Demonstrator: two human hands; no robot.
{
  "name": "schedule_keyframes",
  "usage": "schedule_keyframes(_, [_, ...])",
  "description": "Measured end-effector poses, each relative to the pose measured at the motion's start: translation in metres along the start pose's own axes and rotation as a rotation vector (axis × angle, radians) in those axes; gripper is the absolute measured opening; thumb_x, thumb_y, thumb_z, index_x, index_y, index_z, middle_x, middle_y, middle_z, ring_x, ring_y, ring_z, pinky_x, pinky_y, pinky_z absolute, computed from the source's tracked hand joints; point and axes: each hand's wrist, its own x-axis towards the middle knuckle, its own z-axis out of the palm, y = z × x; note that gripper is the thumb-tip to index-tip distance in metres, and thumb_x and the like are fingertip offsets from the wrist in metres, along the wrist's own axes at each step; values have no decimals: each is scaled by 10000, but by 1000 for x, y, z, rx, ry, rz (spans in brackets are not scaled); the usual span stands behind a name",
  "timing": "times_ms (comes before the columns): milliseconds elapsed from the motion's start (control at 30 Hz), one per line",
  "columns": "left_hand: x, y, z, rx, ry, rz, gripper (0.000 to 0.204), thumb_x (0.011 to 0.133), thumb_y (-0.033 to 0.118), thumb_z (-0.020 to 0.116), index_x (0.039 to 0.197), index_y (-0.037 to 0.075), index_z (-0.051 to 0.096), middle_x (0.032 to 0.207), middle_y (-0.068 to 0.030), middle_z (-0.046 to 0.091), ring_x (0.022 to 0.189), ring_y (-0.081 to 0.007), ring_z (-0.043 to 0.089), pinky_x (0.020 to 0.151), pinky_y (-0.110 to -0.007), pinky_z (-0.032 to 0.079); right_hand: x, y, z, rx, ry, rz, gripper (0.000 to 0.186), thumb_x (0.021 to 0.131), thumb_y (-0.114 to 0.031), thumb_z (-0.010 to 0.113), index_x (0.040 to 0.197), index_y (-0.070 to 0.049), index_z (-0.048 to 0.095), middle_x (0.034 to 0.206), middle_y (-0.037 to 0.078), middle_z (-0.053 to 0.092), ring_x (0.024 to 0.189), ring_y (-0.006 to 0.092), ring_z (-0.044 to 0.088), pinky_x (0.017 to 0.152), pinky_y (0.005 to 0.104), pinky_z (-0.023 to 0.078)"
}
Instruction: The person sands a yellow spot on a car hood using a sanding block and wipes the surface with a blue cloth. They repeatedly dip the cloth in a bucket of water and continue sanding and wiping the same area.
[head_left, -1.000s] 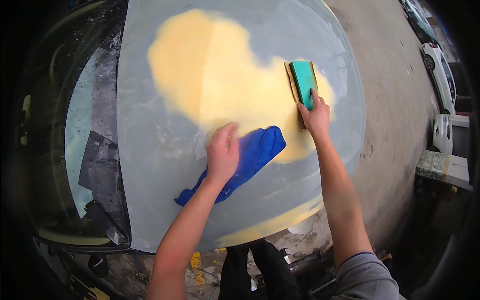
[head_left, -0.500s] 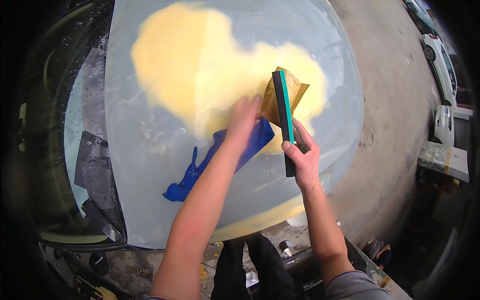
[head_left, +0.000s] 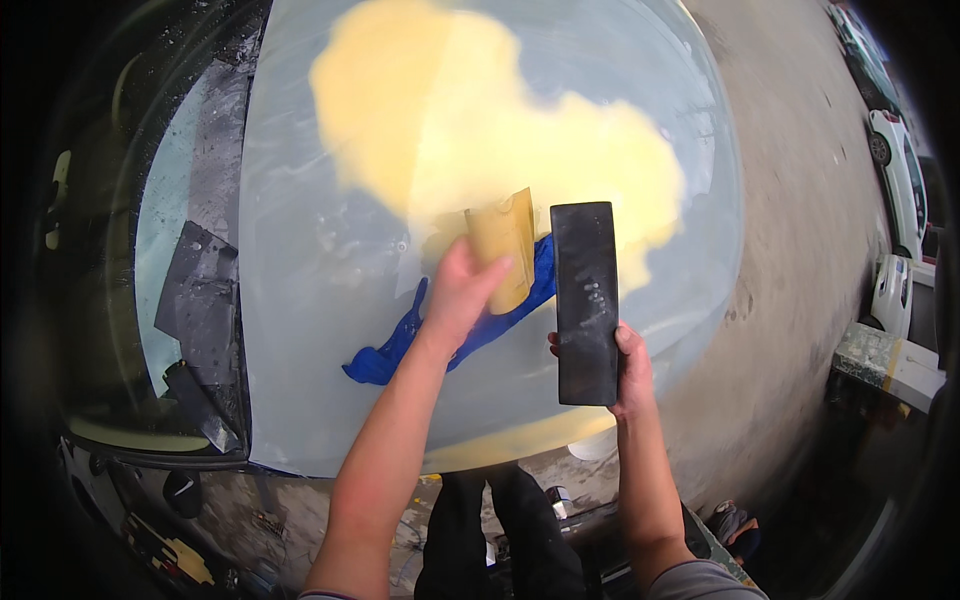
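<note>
My left hand [head_left: 466, 290] is closed on a curled sheet of tan sandpaper [head_left: 502, 250], thumb across its face. In my right hand [head_left: 631, 370] is a long black sanding block [head_left: 585, 300], held upright by its lower end with its broad dark face showing. The sandpaper and the block are apart, side by side. Below them lies a crumpled blue cloth [head_left: 400, 345] on the grey car hood [head_left: 310, 300], partly hidden behind my left forearm and the sandpaper. A large pale yellow patch [head_left: 480, 120] spreads over the hood's middle.
Left of the hood, the windshield is partly covered by dark sheeting [head_left: 200, 290]. White cars [head_left: 898, 175] stand at the far right beyond the concrete floor [head_left: 790, 230]. A whitish block-like ledge [head_left: 885, 362] is at the right. My legs [head_left: 500, 530] stand at the hood's lower edge.
The sandpaper has come away from behind the block, moving left and down in my left hand. My right hand has lowered the block and turned its broad dark face into view.
</note>
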Motion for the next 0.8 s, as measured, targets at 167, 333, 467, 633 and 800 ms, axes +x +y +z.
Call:
schedule_keyframes(167, [-31,7,0,-574,-81,-104,472,1120,278,654,1527,59,559,1425,-103,690,1313,-252,685,1127,-444,549,11,17,21,-241,-78,-97,526,1175,-261,601,1593,58,584,1443,98,723,1317,159,640,1158,314,478])
schedule_keyframes(333, [-48,6,-19,-541,-175,-125,567,1152,413,585,1597,70,512,1530,-125,647,1415,-289,639,1173,-495,529,21,24,25,-461,-60,-120,498,1192,-225,564,1610,45,575,1467,104,715,1330,152,623,1166,316,467])
schedule_keyframes(467, [-53,5,-29,-547,-252,-161,635,1172,449,548,1652,45,450,1599,-140,594,1485,-310,588,1198,-515,515,23,29,37,-589,-23,-211,472,1180,-173,538,1607,21,591,1386,82,748,1258,133,641,1118,291,482])
schedule_keyframes(633, [-62,16,-25,-390,-261,-97,681,1111,336,686,1668,43,426,1589,-110,578,1454,-270,593,1179,-466,518,20,34,51,-782,29,-314,480,1133,-91,533,1600,-11,610,1198,58,777,1055,116,654,1022,271,503])
schedule_keyframes(800, [-65,18,-31,-293,-213,-103,582,1066,133,726,1584,-3,498,1496,-87,622,1358,-190,613,1156,-385,512,20,41,56,-858,80,-330,534,1116,-197,635,1622,-28,594,1198,72,766,1113,153,659,1021,299,531])
